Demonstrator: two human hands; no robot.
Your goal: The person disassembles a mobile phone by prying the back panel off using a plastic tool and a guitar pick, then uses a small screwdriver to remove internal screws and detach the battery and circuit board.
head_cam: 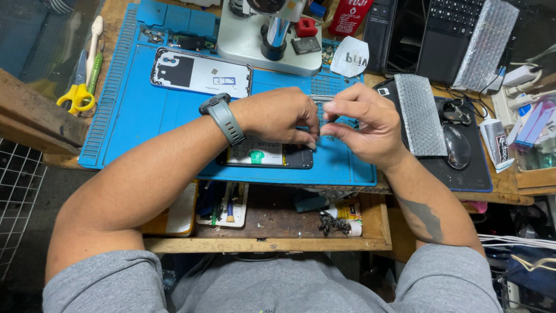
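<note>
Matt blue, probably silicone mat (pixel 139 110) on rough wooden bench (pixel 370 223); shiny metal tweezers (pixel 319 98).

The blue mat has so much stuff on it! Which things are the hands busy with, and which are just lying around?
Busy with:
opened phone under the left hand
tweezers pinched in the right hand

Just lying around:
white back cover
yellow scissors
microscope stand
computer mouse
blue mat

At twelve o'clock on the bench stands a red pouch (pixel 349 16) with white print. Just below it lies a white rounded paper tag (pixel 350 57). At three o'clock a silver bubble-wrap sleeve (pixel 419 114) lies flat, another (pixel 486 43) leaning at one o'clock. A white tube (pixel 496 142) with dark label lies further right. The opened phone's battery carries a white-and-green label (pixel 255 153).
</note>
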